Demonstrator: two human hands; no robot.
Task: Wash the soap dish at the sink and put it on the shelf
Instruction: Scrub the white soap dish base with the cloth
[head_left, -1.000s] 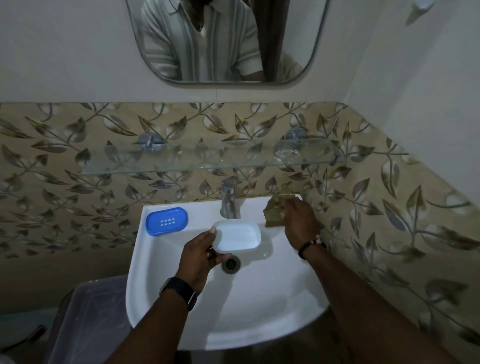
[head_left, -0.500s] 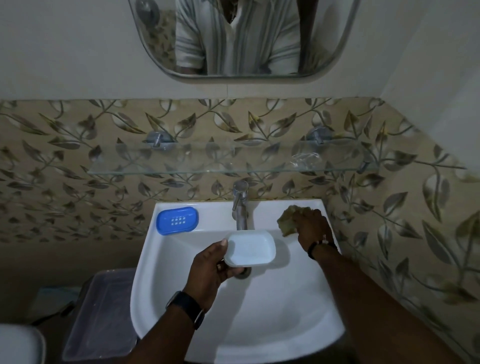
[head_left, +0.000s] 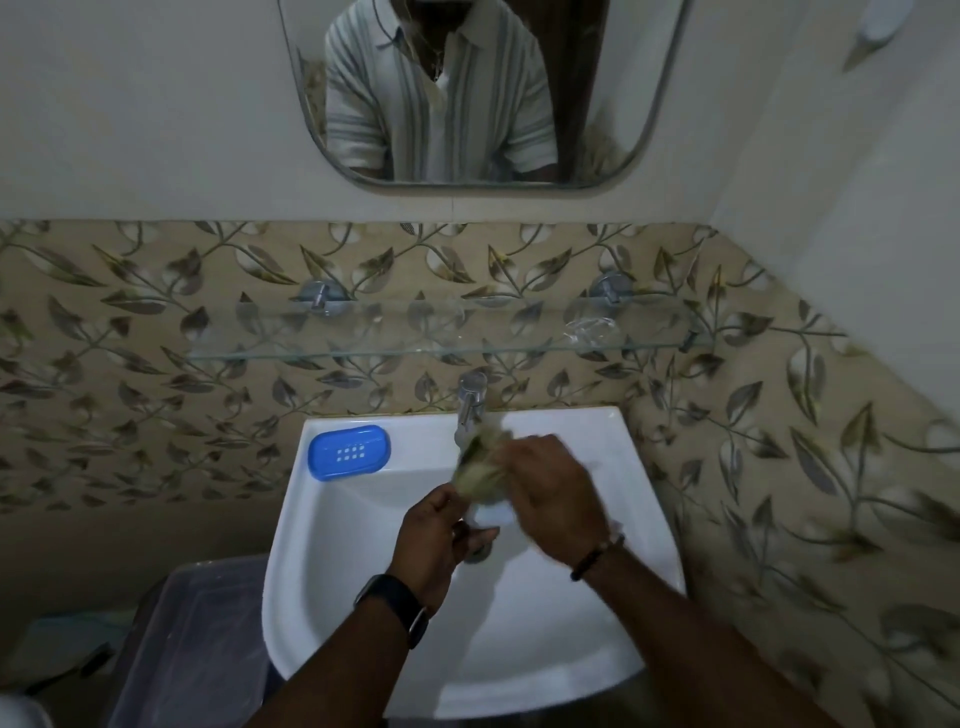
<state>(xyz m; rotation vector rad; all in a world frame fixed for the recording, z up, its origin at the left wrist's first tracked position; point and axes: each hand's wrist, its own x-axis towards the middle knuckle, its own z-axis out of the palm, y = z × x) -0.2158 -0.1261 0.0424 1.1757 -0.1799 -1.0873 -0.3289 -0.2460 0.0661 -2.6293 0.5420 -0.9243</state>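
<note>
Left hand (head_left: 434, 535) clamps white soap dish (head_left: 488, 514) over the sink (head_left: 363, 545), below the tap (head_left: 470, 410). Right hand (head_left: 558, 499) closed on a sponge (head_left: 478, 467), pressed onto the dish, mostly hiding it. Blue tray (head_left: 349, 452) on sink rim. Glass shelf (head_left: 441, 332) above.

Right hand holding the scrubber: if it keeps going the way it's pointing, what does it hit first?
The right hand points up-left with the scrubber leading; likely first contact is the tap, though depth is unclear.
</note>
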